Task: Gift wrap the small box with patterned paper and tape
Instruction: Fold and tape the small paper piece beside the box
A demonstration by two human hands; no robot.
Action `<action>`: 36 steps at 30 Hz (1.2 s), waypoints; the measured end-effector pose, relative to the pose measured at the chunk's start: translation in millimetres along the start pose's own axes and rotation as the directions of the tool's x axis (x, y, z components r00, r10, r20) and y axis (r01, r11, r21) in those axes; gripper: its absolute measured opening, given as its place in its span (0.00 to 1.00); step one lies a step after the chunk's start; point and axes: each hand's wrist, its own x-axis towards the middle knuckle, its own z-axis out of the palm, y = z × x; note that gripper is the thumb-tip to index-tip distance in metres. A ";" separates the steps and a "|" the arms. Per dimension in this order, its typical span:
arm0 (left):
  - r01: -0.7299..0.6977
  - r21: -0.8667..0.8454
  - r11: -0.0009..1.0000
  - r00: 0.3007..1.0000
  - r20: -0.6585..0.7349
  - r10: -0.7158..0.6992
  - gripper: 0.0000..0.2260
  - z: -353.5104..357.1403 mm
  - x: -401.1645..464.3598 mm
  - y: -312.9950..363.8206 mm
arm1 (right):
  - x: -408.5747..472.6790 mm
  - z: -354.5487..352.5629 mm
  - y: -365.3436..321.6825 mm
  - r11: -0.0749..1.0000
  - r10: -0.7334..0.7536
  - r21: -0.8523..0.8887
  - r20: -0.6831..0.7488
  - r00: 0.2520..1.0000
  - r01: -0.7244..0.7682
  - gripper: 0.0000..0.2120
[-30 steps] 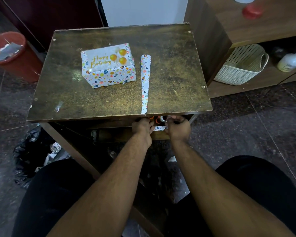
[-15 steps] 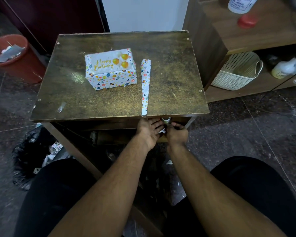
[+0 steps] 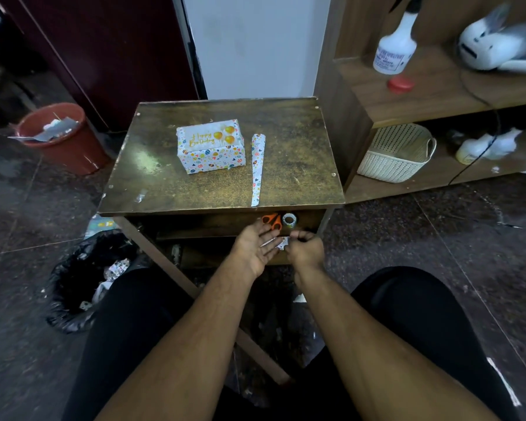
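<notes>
Right now the person is sitting at a small wooden table [image 3: 286, 153], its scuffed top standing between a red bin [image 3: 64, 141] on the far left and a wooden shelf unit [image 3: 422, 95] on the right that is holding a cream basket [image 3: 398, 153]. A black rubbish bag [image 3: 82, 281] is slumping on the floor at the near left. On the tabletop the wrapped box [image 3: 210, 146] is sitting towards the far left, patterned paper covering it and "Happy Birthday" showing on top. Just right of it, apart, a long paper strip [image 3: 257, 168] is lying, running near to far. Below the near edge, the left hand [image 3: 255, 244] is lying spread, fingers straight, while the right hand [image 3: 305, 247] is curling and pinching a small paper scrap [image 3: 282, 242]. Behind them, orange-handled scissors [image 3: 272, 220] and a tape roll [image 3: 289, 220] are resting on the under-shelf.
</notes>
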 end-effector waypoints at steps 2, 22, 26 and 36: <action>-0.021 0.002 1.000 1.000 0.011 0.021 0.21 -0.4 -17.9 0.5 | -19.4 -6.0 -13.2 0.998 -0.047 -0.034 0.026 0.999 0.048 0.03; -0.462 0.241 0.853 0.841 -0.186 0.508 0.05 -60.0 -130.2 16.1 | -152.4 -50.5 -45.3 0.206 -0.113 -0.627 0.748 0.654 0.751 0.21; -0.419 0.334 0.845 0.837 -0.219 0.501 0.05 -57.1 -126.3 11.5 | -147.3 -58.4 -52.3 0.177 -0.193 -0.677 0.688 0.700 0.714 0.09; -0.445 0.425 0.789 0.804 -0.199 0.561 0.12 -51.5 -93.2 7.2 | -99.1 -58.0 -66.4 0.100 -0.511 -0.747 0.528 0.678 0.657 0.16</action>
